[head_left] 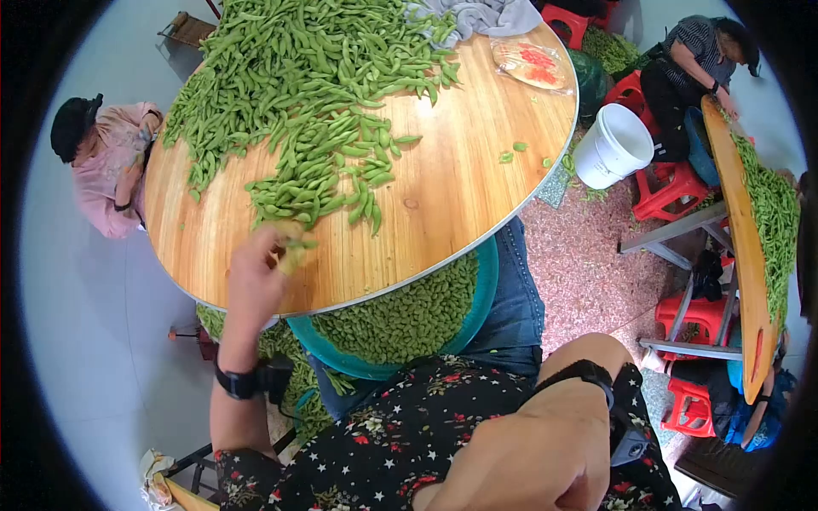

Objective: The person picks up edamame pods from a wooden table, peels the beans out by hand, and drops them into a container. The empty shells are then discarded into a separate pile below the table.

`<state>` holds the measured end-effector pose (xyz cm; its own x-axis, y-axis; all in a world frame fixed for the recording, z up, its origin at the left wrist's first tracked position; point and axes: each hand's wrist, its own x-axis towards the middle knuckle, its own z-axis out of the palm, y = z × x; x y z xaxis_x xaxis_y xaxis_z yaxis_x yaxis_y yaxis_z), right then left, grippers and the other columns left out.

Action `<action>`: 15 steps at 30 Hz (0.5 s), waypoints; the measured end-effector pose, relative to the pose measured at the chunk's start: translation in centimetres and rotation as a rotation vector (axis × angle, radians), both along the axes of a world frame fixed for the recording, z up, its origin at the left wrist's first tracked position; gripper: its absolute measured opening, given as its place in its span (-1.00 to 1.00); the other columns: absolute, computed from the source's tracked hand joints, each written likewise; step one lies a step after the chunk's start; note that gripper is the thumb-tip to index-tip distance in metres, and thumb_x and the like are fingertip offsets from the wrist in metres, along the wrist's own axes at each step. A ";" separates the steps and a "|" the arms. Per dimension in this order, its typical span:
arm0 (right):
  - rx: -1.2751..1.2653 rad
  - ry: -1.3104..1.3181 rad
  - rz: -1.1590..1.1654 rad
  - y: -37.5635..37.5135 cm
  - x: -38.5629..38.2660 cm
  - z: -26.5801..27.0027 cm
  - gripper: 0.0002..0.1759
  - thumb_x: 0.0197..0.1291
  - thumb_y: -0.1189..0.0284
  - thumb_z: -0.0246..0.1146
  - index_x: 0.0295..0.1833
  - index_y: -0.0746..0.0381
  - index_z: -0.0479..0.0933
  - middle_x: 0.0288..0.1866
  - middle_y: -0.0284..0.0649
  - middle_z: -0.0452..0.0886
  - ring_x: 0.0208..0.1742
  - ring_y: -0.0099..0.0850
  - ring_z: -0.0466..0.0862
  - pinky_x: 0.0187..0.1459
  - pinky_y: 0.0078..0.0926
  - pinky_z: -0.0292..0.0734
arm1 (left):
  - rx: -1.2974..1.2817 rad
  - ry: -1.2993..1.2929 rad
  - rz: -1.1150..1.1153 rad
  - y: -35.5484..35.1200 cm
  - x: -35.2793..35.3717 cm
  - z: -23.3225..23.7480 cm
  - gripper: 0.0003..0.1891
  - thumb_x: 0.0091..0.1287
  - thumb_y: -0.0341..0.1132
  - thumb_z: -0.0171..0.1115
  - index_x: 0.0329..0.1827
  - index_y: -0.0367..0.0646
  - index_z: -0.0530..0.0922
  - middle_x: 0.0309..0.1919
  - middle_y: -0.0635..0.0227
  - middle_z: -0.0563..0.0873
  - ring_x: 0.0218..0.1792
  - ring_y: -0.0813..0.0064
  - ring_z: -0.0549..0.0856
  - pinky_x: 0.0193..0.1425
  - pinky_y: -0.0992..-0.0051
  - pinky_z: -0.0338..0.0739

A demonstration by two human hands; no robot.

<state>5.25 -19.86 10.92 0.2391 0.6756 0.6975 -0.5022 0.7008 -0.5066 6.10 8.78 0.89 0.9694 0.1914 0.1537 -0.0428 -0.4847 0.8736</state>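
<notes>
Green pods [290, 77] are heaped across the round wooden table [443, 196], with a looser bunch [307, 183] nearer its front edge. Over the front left of the table, my left hand [260, 264] has its fingers closed on a pod [294, 254], partly blurred. My right hand [520, 460] is raised close to the camera, low in the view; its fingers are turned away and hidden. Below the table edge, a teal basin [486, 289] full of shelled beans [409, 315] rests at my lap.
A white bucket [609, 146] stands right of the table. A packaged item [532, 65] and grey cloth [486, 17] lie at its far side. One person [115, 162] sits at left, another [699, 64] at upper right. A second table [731, 196] and red stools [669, 192] are at right.
</notes>
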 end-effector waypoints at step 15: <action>-1.115 -0.763 -0.401 1.8 3.0 -12.7 -0.78 0.35 0.38 0.12 -0.05 0.33 0.43 -0.20 -0.06 0.55 -0.16 -0.09 0.61 -0.08 -0.17 0.50 | 0.242 -0.055 0.067 -3.6 -4.7 -1.4 -0.82 0.35 -0.43 0.19 -0.05 -0.30 0.54 -0.20 0.07 0.68 -0.20 0.20 0.69 -0.13 0.39 0.57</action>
<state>8.25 -18.05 -1.82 0.3556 0.9284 -0.1080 0.2792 -0.2158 -0.9357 1.36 5.13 -0.47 0.9447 0.2062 0.2549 -0.0478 -0.6824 0.7294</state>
